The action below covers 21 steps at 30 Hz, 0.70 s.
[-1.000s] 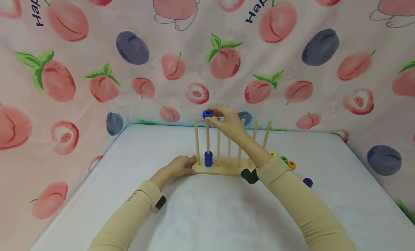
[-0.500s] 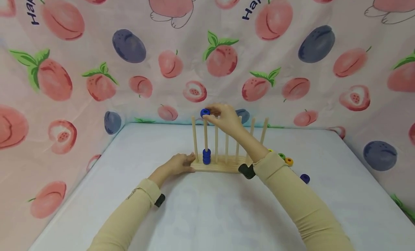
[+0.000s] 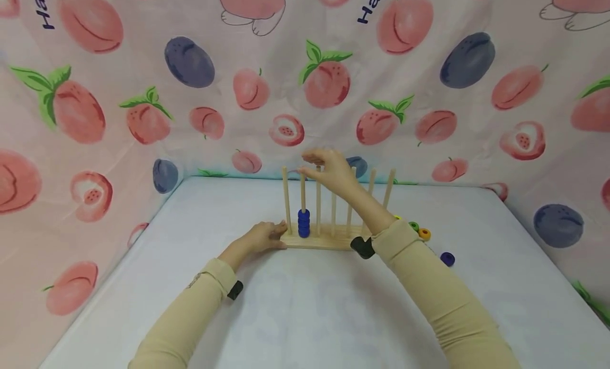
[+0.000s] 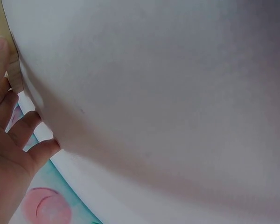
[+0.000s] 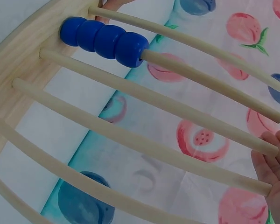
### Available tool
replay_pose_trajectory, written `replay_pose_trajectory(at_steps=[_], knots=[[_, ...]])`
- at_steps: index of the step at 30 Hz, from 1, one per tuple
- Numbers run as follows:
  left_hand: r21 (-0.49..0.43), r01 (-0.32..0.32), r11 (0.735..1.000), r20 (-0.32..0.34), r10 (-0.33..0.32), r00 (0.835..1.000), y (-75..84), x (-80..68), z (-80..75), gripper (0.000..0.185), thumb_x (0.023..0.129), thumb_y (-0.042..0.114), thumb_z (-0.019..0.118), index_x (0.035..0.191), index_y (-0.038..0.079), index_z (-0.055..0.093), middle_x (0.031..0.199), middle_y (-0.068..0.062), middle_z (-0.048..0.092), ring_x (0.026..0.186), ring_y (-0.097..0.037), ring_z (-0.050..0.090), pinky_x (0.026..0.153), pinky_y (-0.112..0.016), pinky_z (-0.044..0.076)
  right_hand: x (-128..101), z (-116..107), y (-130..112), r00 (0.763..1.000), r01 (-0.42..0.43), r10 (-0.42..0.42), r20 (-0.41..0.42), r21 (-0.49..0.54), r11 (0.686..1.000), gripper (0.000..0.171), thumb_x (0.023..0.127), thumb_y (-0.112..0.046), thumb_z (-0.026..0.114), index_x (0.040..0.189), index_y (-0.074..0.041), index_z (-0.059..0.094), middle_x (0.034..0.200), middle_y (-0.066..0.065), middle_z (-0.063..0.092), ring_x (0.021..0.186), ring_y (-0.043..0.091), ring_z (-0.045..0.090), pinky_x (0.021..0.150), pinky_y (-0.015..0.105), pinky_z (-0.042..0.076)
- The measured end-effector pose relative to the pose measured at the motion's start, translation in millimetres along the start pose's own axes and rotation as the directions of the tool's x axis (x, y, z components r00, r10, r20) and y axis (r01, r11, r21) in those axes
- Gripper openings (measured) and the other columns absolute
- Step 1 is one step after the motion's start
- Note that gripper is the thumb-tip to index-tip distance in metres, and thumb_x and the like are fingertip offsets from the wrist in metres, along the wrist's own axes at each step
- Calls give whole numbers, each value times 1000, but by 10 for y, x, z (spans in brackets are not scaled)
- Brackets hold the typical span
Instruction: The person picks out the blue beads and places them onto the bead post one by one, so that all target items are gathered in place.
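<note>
A wooden peg stand (image 3: 320,243) with a row of upright pegs stands on the white table. Several blue beads (image 3: 303,223) are stacked at the bottom of its second peg from the left; the right wrist view shows these blue beads (image 5: 105,41) touching one another. My left hand (image 3: 259,237) holds the left end of the base, its thumb and fingers on either side. At the top of the second peg hovers my right hand (image 3: 332,170), thumb and fingers apart, with nothing between them. In the right wrist view, part of that right hand (image 5: 276,163) appears beside the peg tips.
Right of the stand lie loose beads: a green bead (image 3: 413,226), an orange bead (image 3: 424,234) and a dark blue bead (image 3: 447,259). A yellow bead (image 3: 397,218) is mostly hidden behind the right forearm. A fruit-print cloth (image 3: 329,83) hangs behind the table.
The right hand has let go of the blue bead at the peg's top. That bead has dropped down the second peg onto the stack. The left hand stays at the base.
</note>
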<state>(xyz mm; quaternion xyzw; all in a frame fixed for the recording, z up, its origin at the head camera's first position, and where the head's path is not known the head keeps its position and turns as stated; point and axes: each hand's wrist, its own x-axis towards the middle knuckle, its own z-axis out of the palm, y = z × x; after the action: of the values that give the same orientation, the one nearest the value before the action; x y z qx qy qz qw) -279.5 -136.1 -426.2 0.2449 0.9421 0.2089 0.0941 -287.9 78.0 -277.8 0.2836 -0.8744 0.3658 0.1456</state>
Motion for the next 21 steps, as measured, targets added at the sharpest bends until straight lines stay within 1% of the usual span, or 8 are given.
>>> replay_pose_trajectory(at_steps=[7,11,16,21], knots=[[6,-5,1000,3,5,1000,12,6,-7,59,76,32,66,126,8,45,134,-10,39,120,-34,42,100,-43,34,-18,5,9,999,27,-26,-32,34,999,35,79,-21,65,109,-3,60,109,12,63,102,21,59,88,28,48],[-4,8,1000,12,-8,1000,2,-10,-1,59,76,32,66,127,9,44,134,-10,38,120,-34,41,101,-43,34,-22,19,6,1000,16,-15,-18,28,999,36,79,-22,65,110,-4,60,110,10,62,103,21,58,88,28,48],[-18,12,1000,19,-11,1000,-1,19,13,60,77,34,65,128,11,43,136,-7,35,123,-32,38,104,-42,30,-38,-1,8,1000,-15,16,-15,18,1000,37,79,-24,65,111,-6,60,111,8,62,103,19,58,88,28,48],[-11,9,1000,19,-8,1000,-18,34,30,61,77,34,65,128,11,43,136,-7,35,123,-32,38,103,-42,31,-29,-6,20,1000,-5,5,-5,34,999,36,81,-24,63,111,-6,59,111,9,62,102,19,58,88,27,47]])
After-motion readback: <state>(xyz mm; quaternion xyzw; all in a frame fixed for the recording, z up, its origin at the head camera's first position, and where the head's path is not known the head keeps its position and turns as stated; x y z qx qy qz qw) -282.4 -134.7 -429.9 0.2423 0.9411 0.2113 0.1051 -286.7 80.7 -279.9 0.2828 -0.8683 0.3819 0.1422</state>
